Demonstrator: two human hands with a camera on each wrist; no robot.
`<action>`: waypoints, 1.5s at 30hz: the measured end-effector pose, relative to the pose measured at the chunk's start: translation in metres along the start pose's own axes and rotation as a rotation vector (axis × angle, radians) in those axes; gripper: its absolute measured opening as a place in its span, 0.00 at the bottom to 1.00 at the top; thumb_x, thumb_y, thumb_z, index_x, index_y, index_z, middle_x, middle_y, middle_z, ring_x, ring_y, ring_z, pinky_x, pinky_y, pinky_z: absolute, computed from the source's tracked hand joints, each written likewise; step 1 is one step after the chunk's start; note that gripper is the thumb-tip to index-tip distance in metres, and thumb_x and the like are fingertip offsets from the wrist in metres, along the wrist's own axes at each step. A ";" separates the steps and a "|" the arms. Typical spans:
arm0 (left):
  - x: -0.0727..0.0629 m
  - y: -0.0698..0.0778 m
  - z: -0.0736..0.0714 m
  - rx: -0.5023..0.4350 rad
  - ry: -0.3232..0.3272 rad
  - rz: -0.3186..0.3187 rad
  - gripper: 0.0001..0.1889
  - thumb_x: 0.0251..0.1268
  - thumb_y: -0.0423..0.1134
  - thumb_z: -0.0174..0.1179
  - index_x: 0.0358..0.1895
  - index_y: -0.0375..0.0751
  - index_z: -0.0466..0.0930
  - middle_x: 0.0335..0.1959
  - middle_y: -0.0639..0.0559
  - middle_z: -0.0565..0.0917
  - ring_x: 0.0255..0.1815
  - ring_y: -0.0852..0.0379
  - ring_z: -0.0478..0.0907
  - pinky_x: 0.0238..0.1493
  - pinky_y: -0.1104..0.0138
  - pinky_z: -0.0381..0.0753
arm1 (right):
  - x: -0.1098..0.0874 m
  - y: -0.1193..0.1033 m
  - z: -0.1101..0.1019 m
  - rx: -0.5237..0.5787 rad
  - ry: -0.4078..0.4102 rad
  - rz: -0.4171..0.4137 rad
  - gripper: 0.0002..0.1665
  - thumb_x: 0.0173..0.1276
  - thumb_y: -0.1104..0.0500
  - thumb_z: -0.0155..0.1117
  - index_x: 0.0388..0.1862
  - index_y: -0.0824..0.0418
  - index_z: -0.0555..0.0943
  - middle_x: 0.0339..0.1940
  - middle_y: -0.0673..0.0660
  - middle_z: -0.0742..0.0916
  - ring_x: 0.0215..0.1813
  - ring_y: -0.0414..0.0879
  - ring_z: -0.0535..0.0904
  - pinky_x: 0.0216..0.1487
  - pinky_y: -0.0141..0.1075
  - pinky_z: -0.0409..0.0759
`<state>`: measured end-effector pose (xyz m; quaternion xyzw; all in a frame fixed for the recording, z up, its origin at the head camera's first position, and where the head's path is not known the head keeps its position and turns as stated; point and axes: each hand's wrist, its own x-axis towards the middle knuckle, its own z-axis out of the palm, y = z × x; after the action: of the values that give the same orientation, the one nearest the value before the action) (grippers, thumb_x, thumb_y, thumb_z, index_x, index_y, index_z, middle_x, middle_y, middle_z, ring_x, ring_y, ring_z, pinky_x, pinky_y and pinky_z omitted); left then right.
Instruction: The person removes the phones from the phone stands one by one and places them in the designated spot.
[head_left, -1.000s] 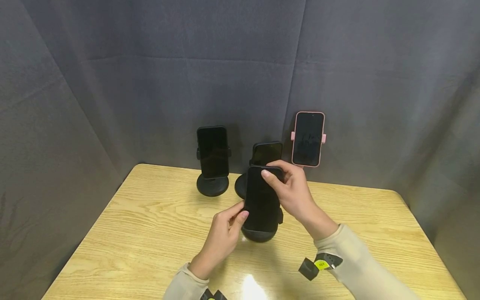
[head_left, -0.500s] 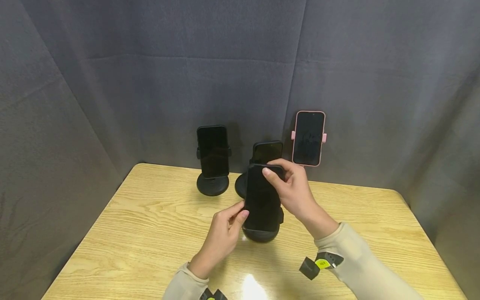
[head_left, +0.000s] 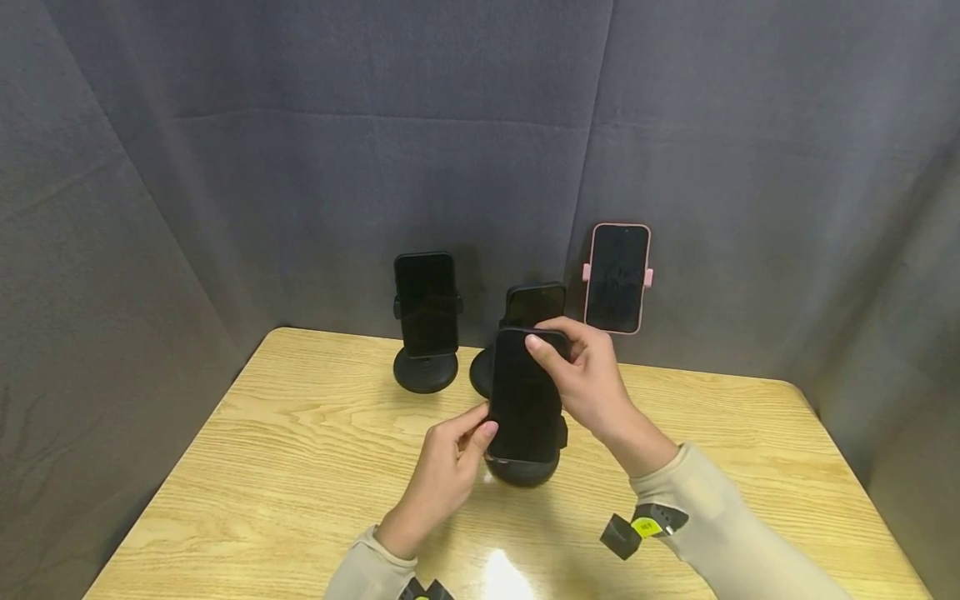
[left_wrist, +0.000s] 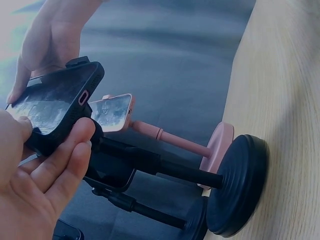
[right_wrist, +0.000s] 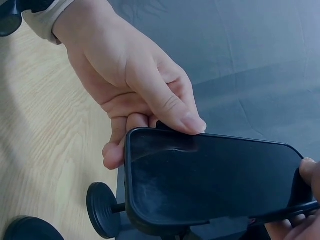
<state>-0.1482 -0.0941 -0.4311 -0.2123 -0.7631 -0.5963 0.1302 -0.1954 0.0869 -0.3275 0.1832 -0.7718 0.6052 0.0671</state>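
Observation:
A black-cased phone [head_left: 525, 392] stands nearly upright at the front, on a black phone stand [left_wrist: 185, 170] with a round base [head_left: 522, 472]. My left hand [head_left: 438, 483] holds its lower left side, thumb by the screen edge and fingers behind. At the top right corner my right hand [head_left: 596, 383] pinches the phone, thumb over the screen. A clamp arm [head_left: 562, 432] shows at the phone's right side. In the right wrist view, the left thumb [right_wrist: 192, 122] lies along the phone's long edge, while only part of the right hand [right_wrist: 311, 185] shows. Most of the holder behind the phone is hidden.
Behind are another black phone [head_left: 426, 304] on a black stand, a partly covered black phone [head_left: 535, 305] on a second, and a pink-framed phone [head_left: 618, 277] on a pink stand [left_wrist: 172, 140]. The wooden table [head_left: 300, 467] meets a grey curtain [head_left: 360, 167].
The front phone has shifted very slightly up and right, the right hand moving with it. Both hands keep their hold; the other phones stay where they were.

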 end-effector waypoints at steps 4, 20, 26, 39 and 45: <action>0.000 0.001 0.000 -0.009 -0.007 -0.013 0.18 0.77 0.35 0.54 0.62 0.28 0.79 0.59 0.36 0.84 0.58 0.42 0.84 0.57 0.55 0.84 | 0.000 0.000 0.001 0.011 0.013 0.002 0.10 0.74 0.67 0.62 0.49 0.74 0.81 0.45 0.72 0.87 0.38 0.36 0.88 0.42 0.34 0.89; -0.001 -0.001 -0.002 -0.011 -0.048 -0.032 0.19 0.79 0.38 0.53 0.63 0.27 0.78 0.51 0.36 0.88 0.39 0.50 0.90 0.49 0.67 0.87 | 0.003 -0.003 0.002 0.061 0.016 0.001 0.10 0.74 0.69 0.60 0.48 0.76 0.80 0.43 0.70 0.88 0.37 0.36 0.89 0.40 0.35 0.89; 0.000 0.001 -0.003 0.006 -0.031 -0.064 0.18 0.78 0.38 0.54 0.62 0.28 0.79 0.47 0.36 0.89 0.31 0.52 0.89 0.37 0.72 0.85 | 0.003 -0.003 0.002 0.050 0.026 -0.002 0.09 0.74 0.68 0.60 0.47 0.76 0.81 0.43 0.70 0.88 0.37 0.36 0.89 0.40 0.34 0.89; 0.000 0.004 -0.003 -0.092 -0.105 -0.089 0.19 0.80 0.41 0.51 0.65 0.34 0.77 0.50 0.39 0.89 0.34 0.52 0.91 0.47 0.71 0.86 | 0.008 -0.007 -0.002 -0.013 -0.064 0.001 0.11 0.75 0.68 0.60 0.50 0.75 0.80 0.40 0.71 0.87 0.34 0.35 0.87 0.40 0.33 0.88; 0.000 0.005 -0.003 -0.036 -0.066 -0.071 0.19 0.80 0.41 0.52 0.63 0.34 0.79 0.49 0.40 0.89 0.33 0.56 0.90 0.46 0.71 0.86 | 0.006 -0.007 0.000 0.056 -0.008 0.007 0.10 0.74 0.69 0.61 0.49 0.76 0.80 0.35 0.54 0.89 0.34 0.36 0.88 0.39 0.34 0.89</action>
<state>-0.1462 -0.0956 -0.4259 -0.2068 -0.7631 -0.6071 0.0797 -0.1983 0.0842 -0.3191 0.1849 -0.7554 0.6261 0.0568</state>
